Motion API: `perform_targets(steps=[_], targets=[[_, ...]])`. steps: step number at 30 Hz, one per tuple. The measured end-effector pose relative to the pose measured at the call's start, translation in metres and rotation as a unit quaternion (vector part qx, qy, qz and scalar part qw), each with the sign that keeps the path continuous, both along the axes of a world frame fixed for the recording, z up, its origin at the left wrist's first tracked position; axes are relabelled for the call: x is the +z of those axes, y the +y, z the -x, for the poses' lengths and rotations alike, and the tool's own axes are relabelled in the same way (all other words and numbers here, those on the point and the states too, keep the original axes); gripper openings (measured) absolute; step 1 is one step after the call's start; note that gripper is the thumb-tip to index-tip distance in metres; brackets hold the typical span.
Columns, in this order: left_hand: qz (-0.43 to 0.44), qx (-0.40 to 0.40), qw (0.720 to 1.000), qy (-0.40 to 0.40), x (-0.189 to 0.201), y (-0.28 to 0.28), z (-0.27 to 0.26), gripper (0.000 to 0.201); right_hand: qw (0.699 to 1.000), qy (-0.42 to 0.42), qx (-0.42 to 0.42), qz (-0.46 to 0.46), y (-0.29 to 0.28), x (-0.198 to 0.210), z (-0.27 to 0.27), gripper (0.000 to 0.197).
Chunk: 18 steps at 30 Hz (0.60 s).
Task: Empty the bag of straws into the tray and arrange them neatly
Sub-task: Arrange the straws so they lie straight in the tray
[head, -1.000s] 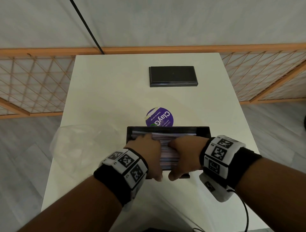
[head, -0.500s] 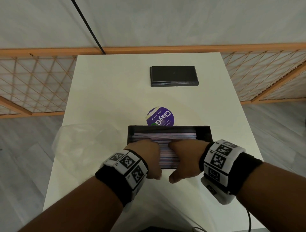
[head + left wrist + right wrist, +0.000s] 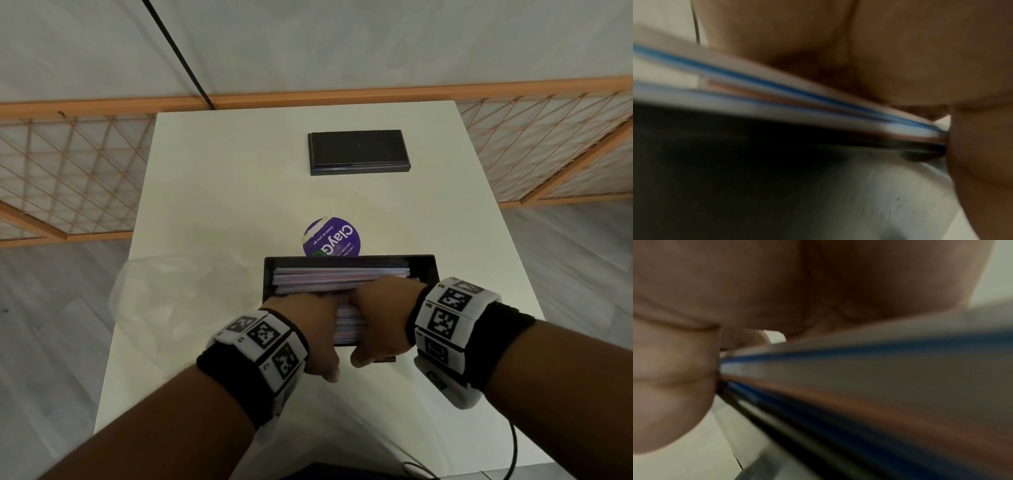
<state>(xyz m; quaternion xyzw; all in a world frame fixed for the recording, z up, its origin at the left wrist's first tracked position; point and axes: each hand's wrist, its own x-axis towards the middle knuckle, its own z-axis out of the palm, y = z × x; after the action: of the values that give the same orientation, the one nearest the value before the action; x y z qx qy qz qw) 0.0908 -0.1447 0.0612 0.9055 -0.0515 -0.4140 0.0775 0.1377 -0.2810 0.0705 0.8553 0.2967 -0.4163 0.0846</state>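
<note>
A black tray (image 3: 426, 270) sits near the table's front edge, filled with pale straws (image 3: 342, 278) that lie left to right. My left hand (image 3: 308, 322) and right hand (image 3: 383, 308) are side by side on the near half of the pile. Their fingers curl down over the straws and are hidden; the thumbs sit at the tray's near wall. The left wrist view, blurred, has blue- and red-striped straws (image 3: 777, 91) under the palm. In the right wrist view the straws (image 3: 879, 369) are equally blurred. The clear plastic bag (image 3: 178, 298) lies flat, left of the tray.
A round purple sticker (image 3: 331, 236) is on the white table (image 3: 239, 164) just beyond the tray. A second black tray-like piece (image 3: 358, 152) lies at the far end. Orange lattice fencing (image 3: 68, 178) flanks the table. A black cable (image 3: 512, 445) hangs at the near right.
Both hands slid a little toward me over the pile, uncovering more straws at the tray's far side. The right hand now sits slightly farther in than the left.
</note>
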Motion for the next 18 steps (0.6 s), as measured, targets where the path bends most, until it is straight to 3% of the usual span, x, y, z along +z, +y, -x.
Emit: perform_targets(steps=[8, 13, 18], targets=[[-0.007, -0.013, 1.000, 0.000, -0.0052, 0.0037, -0.0036, 0.089, 0.999, -0.004, -0.042, 0.013, -0.0072, -0.0076, 0.0013, 0.049], [-0.007, -0.015, 1.000, -0.002, -0.0064, 0.0048, -0.0050, 0.086, 0.999, -0.027, -0.033, 0.007, -0.0053, -0.0067, 0.0020, 0.057], [0.008, 0.006, 1.000, 0.003, -0.0033, 0.0063, -0.0043, 0.074, 0.998, 0.021, -0.056, 0.008, -0.0041, -0.0050, 0.0007, 0.046]])
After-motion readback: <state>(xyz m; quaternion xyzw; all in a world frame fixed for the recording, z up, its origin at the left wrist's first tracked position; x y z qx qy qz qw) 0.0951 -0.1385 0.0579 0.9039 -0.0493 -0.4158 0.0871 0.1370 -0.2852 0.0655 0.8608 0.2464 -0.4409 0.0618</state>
